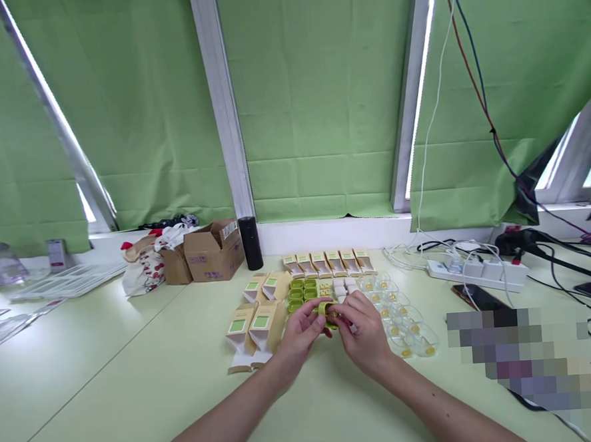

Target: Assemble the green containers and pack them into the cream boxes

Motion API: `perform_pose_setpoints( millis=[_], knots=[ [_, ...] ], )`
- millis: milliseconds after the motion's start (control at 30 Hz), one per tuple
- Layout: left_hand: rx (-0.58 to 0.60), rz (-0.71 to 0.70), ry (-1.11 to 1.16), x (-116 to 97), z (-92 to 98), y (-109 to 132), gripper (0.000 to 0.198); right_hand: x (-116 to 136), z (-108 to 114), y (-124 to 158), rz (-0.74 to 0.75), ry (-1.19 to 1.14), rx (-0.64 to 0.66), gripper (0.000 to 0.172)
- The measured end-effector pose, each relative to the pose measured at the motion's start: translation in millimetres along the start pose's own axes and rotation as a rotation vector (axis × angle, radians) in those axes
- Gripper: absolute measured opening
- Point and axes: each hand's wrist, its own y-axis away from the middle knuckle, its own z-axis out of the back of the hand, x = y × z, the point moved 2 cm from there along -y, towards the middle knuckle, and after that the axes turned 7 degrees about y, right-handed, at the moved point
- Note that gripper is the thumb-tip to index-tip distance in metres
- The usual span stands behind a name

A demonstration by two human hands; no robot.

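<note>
My left hand [301, 333] is closed around a small green case [325, 308], its thumb and fingers on the left side. The bent fingers of my right hand [365, 329] close on the right side of the same case, hiding part of it. Just beyond my hands, more green cases [297, 294] stand in two columns. To their right lie small yellow-and-white squares [324, 289] and white blocks [339, 290]. Clear plastic cups [391, 298] with yellow spots fill the area right of my right hand. Open cardboard cartons [265, 321] with green labels stand left of my left hand.
A row of cartons [328, 264] stands at the back. Farther left are a brown box [210, 259], a black cylinder [250, 244] and a patterned bag [146, 273]. On the right lie a power strip [479, 273], cables, a phone [480, 300] and a blurred-out patch.
</note>
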Motion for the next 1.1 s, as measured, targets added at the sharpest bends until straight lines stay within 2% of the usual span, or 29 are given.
perform_pose_setpoints(
  millis=[533, 867, 1000, 1100],
  knots=[
    [0.015, -0.001, -0.047, 7.2, 7.2, -2.5, 0.063, -2.8, -2.5, 1.6, -0.003, -0.004, 0.028, 0.022],
    [0.013, -0.03, -0.058, 3.2, 3.8, -6.7, 0.063, -7.4, 4.3, -1.3, 0.054, -0.064, 0.069, 0.018],
    [-0.03, -0.056, -0.058, -0.7, 5.1, -7.5, 0.063, -7.5, 9.2, -0.2, 0.082, -0.113, 0.063, 0.034],
    [-0.082, -0.093, -0.096, -5.1, 7.2, -9.4, 0.064, -6.5, 11.3, 2.7, 0.032, -0.106, 0.04, 0.049]
  ],
)
